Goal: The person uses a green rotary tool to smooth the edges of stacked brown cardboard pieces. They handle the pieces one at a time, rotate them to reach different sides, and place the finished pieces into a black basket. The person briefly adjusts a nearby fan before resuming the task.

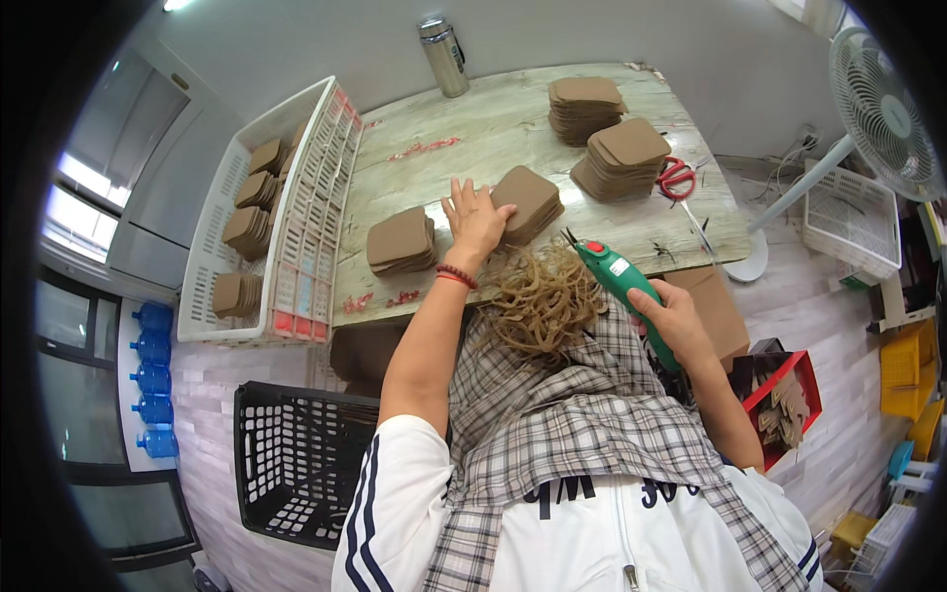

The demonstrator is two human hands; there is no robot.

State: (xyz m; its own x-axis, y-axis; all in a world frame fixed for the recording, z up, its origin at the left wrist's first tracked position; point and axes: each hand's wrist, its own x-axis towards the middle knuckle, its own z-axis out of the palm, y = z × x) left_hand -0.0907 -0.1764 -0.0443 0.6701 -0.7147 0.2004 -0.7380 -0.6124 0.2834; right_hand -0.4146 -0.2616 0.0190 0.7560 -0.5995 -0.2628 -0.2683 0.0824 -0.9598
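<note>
My right hand is wrapped round a green cordless electric scissors with a red button. Its dark tip points away from me, toward the table's near edge. Fingers spread, my left hand rests on the table, its thumb touching the left side of a stack of brown rounded-square pieces. A second brown stack lies left of that hand. Curly brown trimmed strips are heaped on my checked apron, between my forearms.
Two taller brown stacks stand farther right, beside red-handled scissors. A steel flask is at the back. A white crate holding brown stacks borders the table's left; a black crate sits below. A fan stands right.
</note>
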